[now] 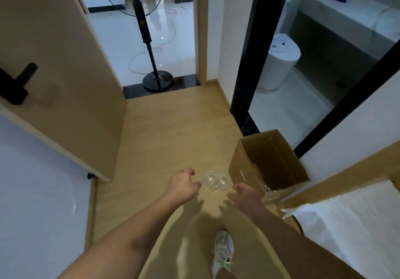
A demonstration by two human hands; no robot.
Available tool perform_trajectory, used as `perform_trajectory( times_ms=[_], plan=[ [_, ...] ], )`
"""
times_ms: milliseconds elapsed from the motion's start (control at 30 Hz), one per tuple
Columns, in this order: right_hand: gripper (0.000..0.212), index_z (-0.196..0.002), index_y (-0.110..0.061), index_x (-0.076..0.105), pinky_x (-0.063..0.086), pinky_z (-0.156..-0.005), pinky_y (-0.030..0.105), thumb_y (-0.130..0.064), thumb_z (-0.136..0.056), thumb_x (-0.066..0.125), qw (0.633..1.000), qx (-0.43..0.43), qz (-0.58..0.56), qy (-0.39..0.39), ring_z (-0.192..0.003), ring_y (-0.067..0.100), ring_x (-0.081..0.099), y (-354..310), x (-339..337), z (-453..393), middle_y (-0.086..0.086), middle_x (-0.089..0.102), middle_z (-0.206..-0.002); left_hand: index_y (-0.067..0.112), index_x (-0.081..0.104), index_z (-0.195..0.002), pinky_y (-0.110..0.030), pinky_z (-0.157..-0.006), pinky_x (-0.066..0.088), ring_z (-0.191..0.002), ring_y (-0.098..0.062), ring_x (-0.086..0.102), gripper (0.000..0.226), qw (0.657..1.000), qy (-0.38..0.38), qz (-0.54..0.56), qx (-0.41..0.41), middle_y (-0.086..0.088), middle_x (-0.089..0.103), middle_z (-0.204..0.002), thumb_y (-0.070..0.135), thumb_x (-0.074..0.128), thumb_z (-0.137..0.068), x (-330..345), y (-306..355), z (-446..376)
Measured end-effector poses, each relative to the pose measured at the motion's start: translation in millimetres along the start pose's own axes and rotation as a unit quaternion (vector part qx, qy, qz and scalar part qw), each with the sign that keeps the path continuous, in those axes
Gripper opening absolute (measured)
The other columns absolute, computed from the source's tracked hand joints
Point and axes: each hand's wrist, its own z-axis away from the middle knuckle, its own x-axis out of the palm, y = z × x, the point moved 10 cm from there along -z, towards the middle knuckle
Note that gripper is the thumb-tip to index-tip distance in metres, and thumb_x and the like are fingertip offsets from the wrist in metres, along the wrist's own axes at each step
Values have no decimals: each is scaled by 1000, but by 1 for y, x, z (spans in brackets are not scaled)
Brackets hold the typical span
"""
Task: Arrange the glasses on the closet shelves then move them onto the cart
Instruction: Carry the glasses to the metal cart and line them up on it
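Both my hands reach down empty, left hand [184, 184] with fingers loosely curled and apart, right hand [245, 194] spread open, and the glasses [216, 181] sit on the wood floor [173, 131] just past and between the fingertips, beside the open cardboard box [268, 161]. I judge this is the pickup: one glass per hand, wrap low around the body, don't knock them together. Glass count is blurry, looks like two or three.
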Motion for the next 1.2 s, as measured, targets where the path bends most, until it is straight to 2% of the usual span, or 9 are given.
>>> perform_trajectory(
  times_ms=[200,300,367,433,567,733,933,1033,1200],
  plan=[
    [33,-128,14,55,42,-47,10,-1,-99,57,999,11,16,-46,-70,11,52,5,-2,-79,26,58,-108,19,56,-136,-30,-93,44,-119,-28,59,51,999,-9,10,-41,-12,66,-124,47,62,-94,3,12,-75],
    [33,-124,5,60,49,-63,29,-8,-95,64,992,97,-54,-53,-88,22,62,22,5,-105,20,61,-106,19,57,-135,-29,-91,45,-117,-30,60,49,997,-30,31,-62,-13,65,-127,45,64,-94,23,12,-101],
    [37,-123,7,61,52,-77,40,-12,-92,68,989,129,-64,-41,-110,36,63,30,6,-120,26,63,-119,19,57,-136,-28,-90,44,-119,-29,60,49,996,-51,36,-71,-12,63,-132,45,64,-95,40,12,-117],
    [43,-126,8,60,52,-92,48,-16,-91,69,983,161,-77,-42,-115,40,60,39,12,-136,30,61,-123,20,58,-136,-29,-89,46,-117,-28,61,48,992,-63,63,-88,-10,63,-133,44,63,-95,54,9,-134],
    [44,-130,-13,63,51,-98,39,-32,-91,69,974,201,-89,-48,-115,25,60,61,32,-171,9,63,-128,22,62,-131,-34,-97,50,-116,-27,63,43,979,-72,128,-141,-5,66,-131,43,65,-93,85,-7,-175],
    [38,-123,-17,66,52,-99,42,-34,-89,68,964,239,-115,-27,-110,23,62,101,75,-237,5,66,-122,19,62,-129,-33,-96,46,-116,-25,61,41,969,-98,163,-156,-6,64,-127,40,66,-93,154,-26,-247],
    [30,-115,-22,66,55,-92,40,-35,-88,71,951,271,-148,-13,-101,22,66,185,151,-345,0,66,-108,26,65,-122,-49,-99,52,-113,-25,63,41,961,-132,173,-169,-5,67,-126,45,69,-87,268,-78,-338],
    [28,-110,-28,65,59,-89,42,-38,-85,72,938,295,-183,-11,-94,22,69,240,199,-408,0,70,-105,26,63,-125,-46,-100,51,-114,-25,62,41,957,-159,163,-182,-3,65,-127,47,67,-90,334,-118,-382],
    [21,-111,-19,67,51,-61,33,-20,-90,69,910,302,-285,2,-65,17,58,308,274,-500,1,64,-79,20,60,-133,-33,-96,47,-117,-26,60,44,938,-174,200,-224,-5,64,-128,41,65,-95,433,-177,-446]
  ],
)
